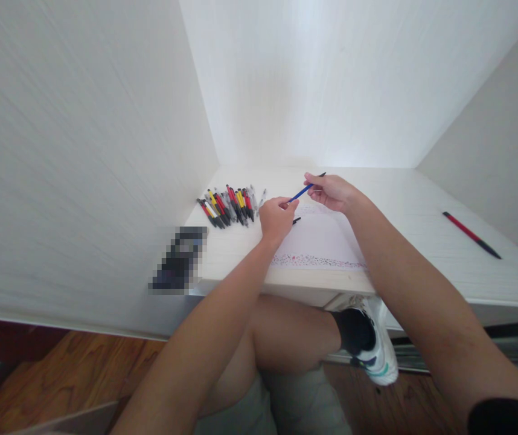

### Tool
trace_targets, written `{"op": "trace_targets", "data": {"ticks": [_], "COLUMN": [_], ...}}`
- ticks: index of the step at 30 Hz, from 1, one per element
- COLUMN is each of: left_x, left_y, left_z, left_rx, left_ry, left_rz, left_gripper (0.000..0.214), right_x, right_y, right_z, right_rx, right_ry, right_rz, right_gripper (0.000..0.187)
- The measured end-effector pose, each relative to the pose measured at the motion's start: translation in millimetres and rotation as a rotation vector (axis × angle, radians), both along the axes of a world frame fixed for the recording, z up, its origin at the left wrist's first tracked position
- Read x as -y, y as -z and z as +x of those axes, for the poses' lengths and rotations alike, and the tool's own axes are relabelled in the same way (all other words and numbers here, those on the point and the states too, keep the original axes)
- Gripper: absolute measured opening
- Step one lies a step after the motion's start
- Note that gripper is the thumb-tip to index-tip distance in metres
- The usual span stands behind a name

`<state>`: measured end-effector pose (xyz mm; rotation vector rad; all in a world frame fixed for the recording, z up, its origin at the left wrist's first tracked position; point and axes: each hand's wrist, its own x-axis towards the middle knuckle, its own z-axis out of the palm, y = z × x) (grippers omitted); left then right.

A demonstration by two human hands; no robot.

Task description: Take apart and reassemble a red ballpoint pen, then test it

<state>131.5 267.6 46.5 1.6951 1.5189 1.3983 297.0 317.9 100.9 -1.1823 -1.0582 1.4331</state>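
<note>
A blue pen point(302, 193) with a dark end is held slantwise between my two hands, above a sheet of paper point(320, 235). My left hand point(278, 217) pinches its lower left end. The fingers of my right hand point(329, 190) are closed on its upper right end. Just right of my left hand, a short black piece point(296, 221) shows over the paper; the hand hides the rest of it. The paper has small pink and dark marks along its near edge.
Left of my hands lies a pile of pens point(227, 206) in red, yellow, white and clear. A red and black pen point(471, 234) lies far right on the white surface point(404, 199). A blurred dark object point(180, 257) is at the left edge. White walls enclose the surface.
</note>
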Motion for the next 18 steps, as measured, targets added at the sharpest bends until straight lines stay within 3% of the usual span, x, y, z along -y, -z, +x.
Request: {"op": "trace_targets", "data": {"ticks": [18], "left_x": [3.3], "left_y": [-0.5], "left_z": [3.1], "left_rx": [0.028], "left_ry": [-0.017], "left_rz": [0.002], "left_gripper": [0.020], "right_x": [-11.2], "right_y": [8.1], "right_z": [6.9], "right_rx": [-0.059], "right_ry": [0.101], "right_rz": [0.104], "right_gripper": [0.026]}}
